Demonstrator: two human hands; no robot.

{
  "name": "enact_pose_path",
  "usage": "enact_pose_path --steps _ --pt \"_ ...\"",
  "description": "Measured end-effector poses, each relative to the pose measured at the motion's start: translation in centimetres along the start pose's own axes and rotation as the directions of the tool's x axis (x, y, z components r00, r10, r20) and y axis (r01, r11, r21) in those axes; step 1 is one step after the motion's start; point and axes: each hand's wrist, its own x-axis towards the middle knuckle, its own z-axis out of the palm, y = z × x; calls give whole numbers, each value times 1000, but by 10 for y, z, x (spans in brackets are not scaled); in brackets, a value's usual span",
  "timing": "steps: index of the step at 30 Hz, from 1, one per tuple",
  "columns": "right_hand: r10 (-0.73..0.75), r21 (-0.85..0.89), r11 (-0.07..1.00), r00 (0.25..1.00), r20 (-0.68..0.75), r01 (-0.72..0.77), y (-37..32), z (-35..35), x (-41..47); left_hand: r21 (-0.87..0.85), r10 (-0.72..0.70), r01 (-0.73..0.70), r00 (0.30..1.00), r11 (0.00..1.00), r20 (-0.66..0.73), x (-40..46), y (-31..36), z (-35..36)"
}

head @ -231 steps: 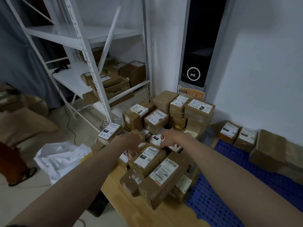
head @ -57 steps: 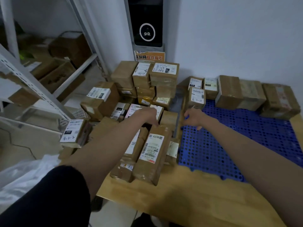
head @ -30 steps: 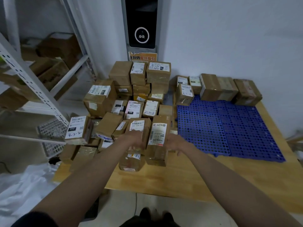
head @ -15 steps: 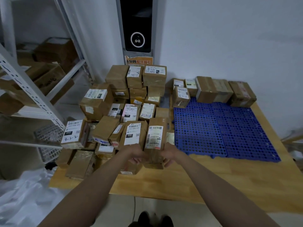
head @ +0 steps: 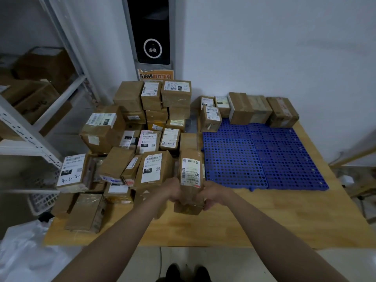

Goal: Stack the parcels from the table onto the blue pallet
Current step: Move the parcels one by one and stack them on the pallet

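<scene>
A long brown parcel (head: 190,174) with a white barcode label is held at its near end between my left hand (head: 173,190) and my right hand (head: 213,195), lifted off the pile and tilted away from me. The blue pallet (head: 262,157) lies on the right half of the wooden table (head: 264,218). Several brown parcels (head: 244,107) stand in a row along the pallet's far edge by the wall. A big heap of labelled parcels (head: 142,139) fills the table's left half.
A white metal shelf rack (head: 30,127) with cardboard boxes stands at the left. A black kiosk screen (head: 151,31) hangs on the wall behind the heap. White plastic sheeting (head: 22,257) lies on the floor at lower left. My shoes (head: 183,271) show below the table's front edge.
Both hands drew back from the pile's far side to the long parcel's near end, closed on it and raised it off the heap. The view pulled back.
</scene>
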Motion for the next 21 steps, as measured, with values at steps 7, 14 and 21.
enact_pose_path --steps 7,14,21 --pt "-33 13 999 998 -51 34 6 -19 -4 65 112 -111 994 992 -11 2 18 -4" --pt "-23 35 999 994 -104 27 16 -54 -12 137 166 -168 986 976 24 10 57 -4" --pt "-40 100 993 990 -137 54 39 -111 -9 233 247 -246 969 941 23 32 113 2"
